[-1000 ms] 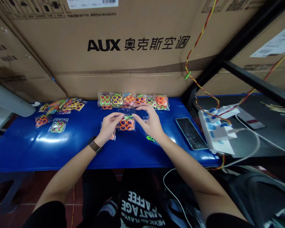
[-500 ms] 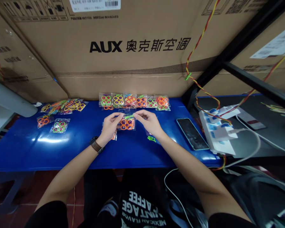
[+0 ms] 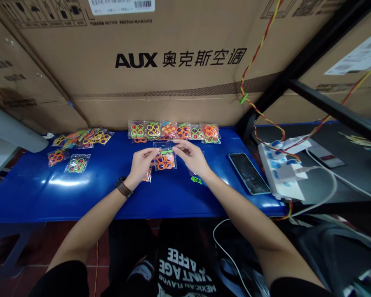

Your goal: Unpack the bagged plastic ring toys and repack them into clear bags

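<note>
A small clear plastic bag (image 3: pixel 165 160) with orange rings and a green piece inside is between my hands, over the blue table. My left hand (image 3: pixel 141 164) pinches its left edge between thumb and fingers. At the bag's upper right edge, my right hand (image 3: pixel 192 156) has thumb and fingertips closed on the plastic. Partly hidden under my left hand lies another packet with orange in it (image 3: pixel 147 175). Just below my right hand is a loose green plastic piece (image 3: pixel 196 180).
A row of filled packets (image 3: pixel 174 131) lines the back by the cardboard box (image 3: pixel 179 90). More packets (image 3: pixel 86 138) are heaped at the left, with a green-ring packet (image 3: pixel 78 163) nearer. On the right are a phone (image 3: pixel 249 173) and a white power strip (image 3: pixel 278 173).
My right fingers have shifted slightly up and left along the bag's top edge. My left hand keeps its grip on the bag. The view has moved a little.
</note>
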`<action>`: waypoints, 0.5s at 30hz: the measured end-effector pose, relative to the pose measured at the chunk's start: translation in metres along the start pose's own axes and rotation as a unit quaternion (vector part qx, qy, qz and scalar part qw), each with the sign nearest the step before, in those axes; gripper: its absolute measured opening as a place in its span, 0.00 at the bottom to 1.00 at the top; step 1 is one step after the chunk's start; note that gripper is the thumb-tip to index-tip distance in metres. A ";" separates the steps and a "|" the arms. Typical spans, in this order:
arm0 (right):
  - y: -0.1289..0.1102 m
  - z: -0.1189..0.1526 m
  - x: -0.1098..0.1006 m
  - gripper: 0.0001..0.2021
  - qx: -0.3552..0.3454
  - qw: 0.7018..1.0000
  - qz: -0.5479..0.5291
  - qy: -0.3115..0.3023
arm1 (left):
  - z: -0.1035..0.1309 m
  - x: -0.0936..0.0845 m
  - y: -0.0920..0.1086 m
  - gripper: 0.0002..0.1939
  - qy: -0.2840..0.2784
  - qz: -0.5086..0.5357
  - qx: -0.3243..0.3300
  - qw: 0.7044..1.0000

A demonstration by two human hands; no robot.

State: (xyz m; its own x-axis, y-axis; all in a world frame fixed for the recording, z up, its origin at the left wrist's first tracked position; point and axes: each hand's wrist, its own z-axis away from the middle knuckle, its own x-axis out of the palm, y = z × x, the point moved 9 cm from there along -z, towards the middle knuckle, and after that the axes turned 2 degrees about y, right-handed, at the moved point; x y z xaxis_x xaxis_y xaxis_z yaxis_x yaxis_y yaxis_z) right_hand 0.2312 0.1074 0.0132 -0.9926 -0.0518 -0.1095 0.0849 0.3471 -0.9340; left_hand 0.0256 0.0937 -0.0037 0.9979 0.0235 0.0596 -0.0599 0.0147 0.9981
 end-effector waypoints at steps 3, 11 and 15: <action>-0.002 0.000 -0.001 0.13 -0.008 1.000 0.010 -0.002 | 0.001 0.001 0.000 0.21 0.002 0.001 -0.004 1.000; -0.003 0.000 -0.004 0.08 -0.023 0.999 0.042 0.011 | -0.002 0.002 -0.001 0.22 -0.017 0.012 0.013 1.000; -0.002 0.001 -0.004 0.08 -0.015 0.999 0.044 0.012 | -0.003 0.001 0.004 0.17 -0.017 -0.003 0.041 0.999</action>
State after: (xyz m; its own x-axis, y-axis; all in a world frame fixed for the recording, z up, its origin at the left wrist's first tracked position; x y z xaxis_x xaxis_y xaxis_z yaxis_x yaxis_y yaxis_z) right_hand 0.2346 0.1061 0.0156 -0.9831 0.0020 -0.1830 0.1702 0.3781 -0.9100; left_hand 0.0264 0.0967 0.0003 0.9985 -0.0110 0.0531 -0.0538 -0.0666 0.9963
